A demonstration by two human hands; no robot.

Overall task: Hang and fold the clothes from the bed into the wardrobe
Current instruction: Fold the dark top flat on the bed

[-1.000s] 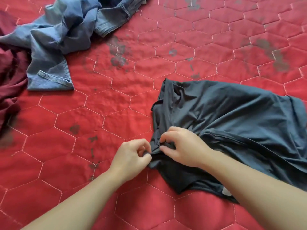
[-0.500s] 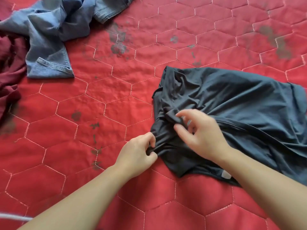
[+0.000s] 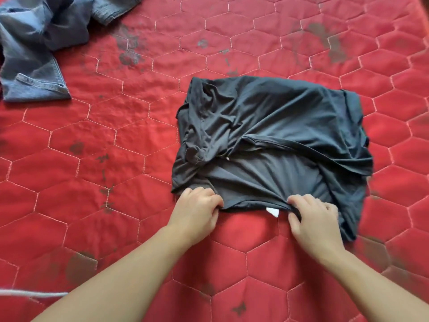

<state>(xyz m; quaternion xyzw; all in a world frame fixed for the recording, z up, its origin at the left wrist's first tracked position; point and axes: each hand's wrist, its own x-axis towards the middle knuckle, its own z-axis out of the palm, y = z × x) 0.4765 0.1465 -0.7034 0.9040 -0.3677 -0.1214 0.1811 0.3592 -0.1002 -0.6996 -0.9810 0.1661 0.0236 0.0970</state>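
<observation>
A dark grey T-shirt (image 3: 278, 126) lies crumpled and partly folded on the red quilted bed (image 3: 116, 159). My left hand (image 3: 196, 211) grips the shirt's near edge at its left corner, fingers curled into the cloth. My right hand (image 3: 313, 219) pinches the same near edge further right, next to a small white label (image 3: 272, 211). The edge is stretched between the two hands. The shirt's right side hangs in a fold beside my right hand.
Blue jeans (image 3: 34, 54) lie bunched at the bed's top left corner. Worn dark patches dot the quilt. A pale cord (image 3: 34, 293) crosses the lower left edge of the view.
Both hands left the bunched left part of the shirt and moved apart along its near edge. The shirt now lies flatter, and the view has shifted so the maroon garment is out of sight.
</observation>
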